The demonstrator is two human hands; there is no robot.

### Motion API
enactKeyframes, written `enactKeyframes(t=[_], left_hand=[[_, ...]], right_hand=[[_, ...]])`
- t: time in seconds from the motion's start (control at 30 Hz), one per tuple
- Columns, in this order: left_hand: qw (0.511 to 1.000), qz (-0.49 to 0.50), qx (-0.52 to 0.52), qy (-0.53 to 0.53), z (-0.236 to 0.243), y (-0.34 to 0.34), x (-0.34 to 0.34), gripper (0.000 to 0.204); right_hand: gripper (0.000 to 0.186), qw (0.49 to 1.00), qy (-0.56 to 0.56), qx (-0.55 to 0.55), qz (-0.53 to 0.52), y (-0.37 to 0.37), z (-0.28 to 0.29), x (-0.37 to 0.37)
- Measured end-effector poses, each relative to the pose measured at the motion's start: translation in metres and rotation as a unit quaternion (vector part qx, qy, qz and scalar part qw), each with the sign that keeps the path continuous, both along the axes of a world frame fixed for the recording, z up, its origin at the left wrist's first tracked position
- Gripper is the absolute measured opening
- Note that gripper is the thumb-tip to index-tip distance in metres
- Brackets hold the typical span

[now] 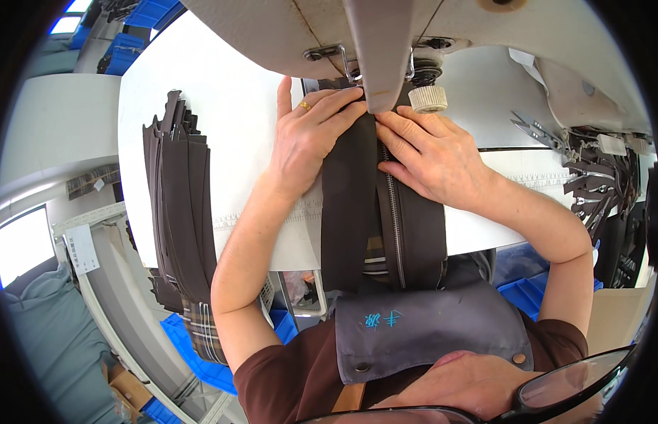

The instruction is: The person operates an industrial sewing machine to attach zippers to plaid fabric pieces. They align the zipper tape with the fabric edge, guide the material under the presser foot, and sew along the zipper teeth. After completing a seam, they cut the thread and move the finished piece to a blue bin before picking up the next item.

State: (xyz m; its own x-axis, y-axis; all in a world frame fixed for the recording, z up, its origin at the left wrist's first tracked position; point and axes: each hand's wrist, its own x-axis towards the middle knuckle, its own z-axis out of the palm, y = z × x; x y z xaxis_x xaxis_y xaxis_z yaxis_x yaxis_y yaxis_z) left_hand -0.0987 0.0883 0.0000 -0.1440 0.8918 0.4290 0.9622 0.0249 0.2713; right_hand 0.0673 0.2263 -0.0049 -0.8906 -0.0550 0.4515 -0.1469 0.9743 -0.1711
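Dark brown fabric strips (348,212) run from my lap up under the head of a sewing machine (382,63). A metal zipper (394,226) lies along the right-hand strip. My left hand (304,141) rests on the left strip, its fingers stretched toward the machine's needle area and its thumb apart. Beside the zipper, my right hand (438,152) lies on the cloth, fingers extended and pressing it down. Both hands' fingertips sit close to the machine head, which hides the needle and presser foot. A plaid lining patch (375,256) shows between the strips.
A stack of dark brown fabric pieces (179,191) hangs over the white table's (251,92) front edge at left. Thread snips (537,132) and a pile of zipper pieces (597,180) lie at right. Blue bins (194,346) stand below the table.
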Motion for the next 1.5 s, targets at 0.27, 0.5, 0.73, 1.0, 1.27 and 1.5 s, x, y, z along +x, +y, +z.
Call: enactKeyframes(t=[0.27,0.5,0.73,1.0,1.27,1.5], left_hand=[[1.000,0.004,-0.014,0.002,0.001,-0.002,0.002,0.031],[0.995,0.001,-0.101,0.023,0.008,-0.009,0.011,0.055],[0.993,0.021,-0.106,0.046,0.005,-0.011,0.018,0.058],[0.993,0.040,-0.106,0.040,0.001,-0.012,0.018,0.053],[0.997,0.023,-0.071,0.015,0.003,-0.004,0.013,0.059],[0.996,0.043,-0.077,0.017,0.003,-0.007,0.015,0.057]], right_hand=[[0.038,1.000,0.004,0.002,0.000,0.000,-0.001,0.000],[0.033,0.997,0.062,-0.030,0.022,0.010,-0.008,-0.002],[0.051,1.000,-0.013,0.000,-0.017,0.035,-0.002,-0.013],[0.066,0.993,-0.107,0.039,-0.024,0.037,0.000,-0.015],[0.060,0.999,-0.037,0.012,-0.033,0.046,-0.006,-0.014],[0.039,0.951,0.218,-0.055,-0.213,0.176,0.062,0.167]])
